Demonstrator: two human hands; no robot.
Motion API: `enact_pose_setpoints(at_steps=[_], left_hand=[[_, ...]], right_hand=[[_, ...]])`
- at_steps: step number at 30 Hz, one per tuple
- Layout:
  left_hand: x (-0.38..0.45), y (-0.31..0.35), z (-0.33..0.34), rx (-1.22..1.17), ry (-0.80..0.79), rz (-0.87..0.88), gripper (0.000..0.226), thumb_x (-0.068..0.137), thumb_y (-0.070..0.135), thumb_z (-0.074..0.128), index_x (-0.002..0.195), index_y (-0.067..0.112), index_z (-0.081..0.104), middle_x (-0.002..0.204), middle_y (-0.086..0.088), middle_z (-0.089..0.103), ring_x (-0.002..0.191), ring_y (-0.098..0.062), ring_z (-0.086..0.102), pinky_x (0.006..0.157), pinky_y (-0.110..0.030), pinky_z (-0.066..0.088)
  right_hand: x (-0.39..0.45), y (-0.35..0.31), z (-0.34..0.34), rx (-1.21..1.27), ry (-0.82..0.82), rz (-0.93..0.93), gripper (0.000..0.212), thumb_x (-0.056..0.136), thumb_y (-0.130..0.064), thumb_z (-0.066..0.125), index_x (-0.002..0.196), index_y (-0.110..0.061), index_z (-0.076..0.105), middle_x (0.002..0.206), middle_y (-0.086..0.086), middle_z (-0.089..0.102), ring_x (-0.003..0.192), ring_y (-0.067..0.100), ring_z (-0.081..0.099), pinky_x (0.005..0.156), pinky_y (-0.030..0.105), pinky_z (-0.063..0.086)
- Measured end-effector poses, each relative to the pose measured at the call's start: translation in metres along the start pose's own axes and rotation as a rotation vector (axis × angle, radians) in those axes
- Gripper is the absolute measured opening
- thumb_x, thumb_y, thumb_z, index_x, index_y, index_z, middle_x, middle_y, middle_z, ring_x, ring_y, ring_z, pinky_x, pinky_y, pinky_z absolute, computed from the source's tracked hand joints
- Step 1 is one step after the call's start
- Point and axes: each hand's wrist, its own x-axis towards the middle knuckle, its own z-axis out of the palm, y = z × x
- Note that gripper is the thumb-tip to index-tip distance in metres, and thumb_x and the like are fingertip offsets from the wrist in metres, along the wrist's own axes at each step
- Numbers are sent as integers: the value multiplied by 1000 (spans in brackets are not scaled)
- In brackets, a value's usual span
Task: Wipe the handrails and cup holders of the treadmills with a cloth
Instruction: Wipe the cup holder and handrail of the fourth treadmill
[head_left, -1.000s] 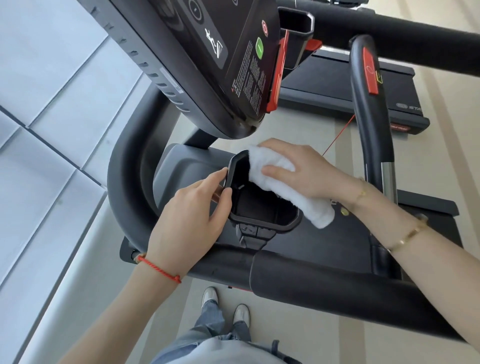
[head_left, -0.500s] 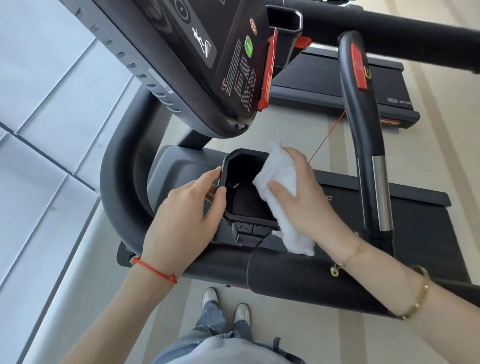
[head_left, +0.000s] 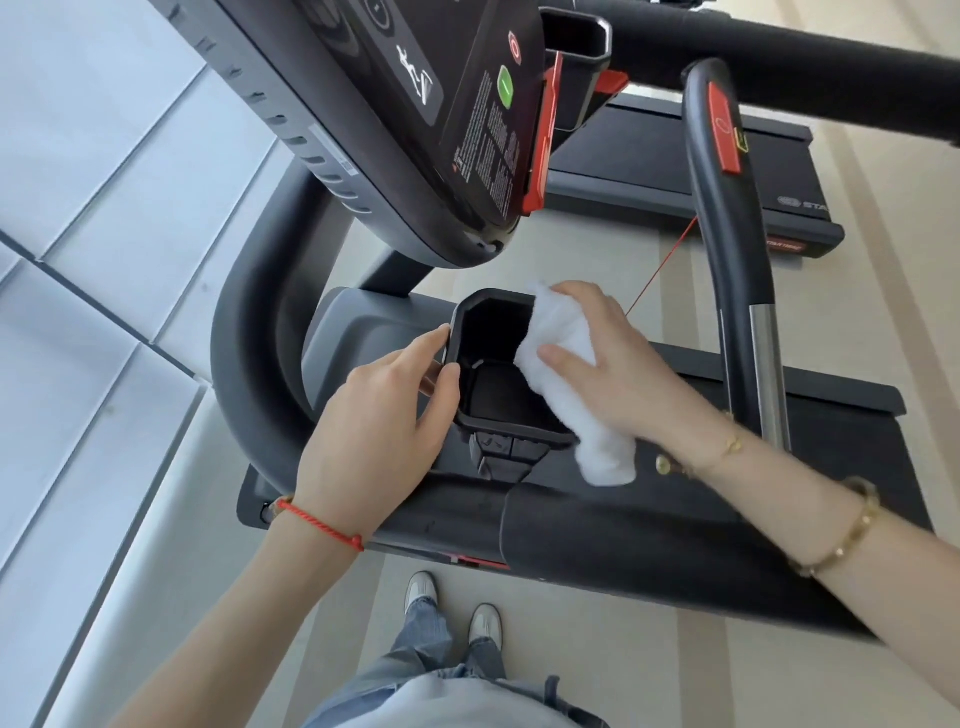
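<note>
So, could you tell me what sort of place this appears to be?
Most likely a gym: a treadmill console with handrail and cup holder, plus a second treadmill's deck beyond.

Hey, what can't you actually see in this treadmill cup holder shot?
Head view only:
- The cup holder right rim and wall: hidden by the white cloth and right hand.
- Console top: cut off by the upper edge.
- Console warning text: too small to read.
- Left hand fingers, mostly hidden behind it.
</note>
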Motion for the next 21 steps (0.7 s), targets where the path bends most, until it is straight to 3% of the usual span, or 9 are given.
enact_pose_setpoints(at_steps=[2,5,8,14,17,21], left_hand=[[0,1,0,3,4,-5,39,97,29,50,136,21,55,91,8,69,88,-18,66,78,-42,55],[-1,1,-1,9,0,-12,40,97,30,50,136,22,55,92,9,68,88,-18,66,78,-42,55],[-1,1,-1,23,-9,-8,38,97,32,50,134,25,55,89,11,67,83,-18,65,73,-42,55],[-2,0,-2,4,16,-33,38,96,34,51,133,27,56,89,14,67,87,-13,66,78,-40,55],[-2,0,-1,14,24,-27,37,96,32,51,133,26,56,88,16,65,85,-14,66,77,-39,55],[-1,-1,-1,16,26,-22,37,96,31,52,133,24,57,89,13,67,85,-16,66,77,-40,55]], right_hand=[[20,1,-14,-100,-102,-141,43,98,-27,52,139,-28,40,133,-8,48,113,14,50,80,24,34],[49,-14,-22,-175,-295,-302,39,99,-29,51,136,-37,44,137,-22,49,118,4,48,96,27,38],[67,-32,-12,-298,-393,-410,31,99,-33,47,126,-48,49,130,-24,54,114,6,51,94,34,40],[43,-2,-19,-170,-203,-255,32,97,-39,49,128,-47,48,120,-16,63,108,15,57,91,34,44],[31,13,-19,-90,-145,-201,28,97,-40,48,125,-44,48,109,-11,65,100,14,59,82,20,44],[50,-9,-15,-231,-244,-272,35,99,-37,46,133,-39,45,119,-8,64,102,16,56,83,32,39]])
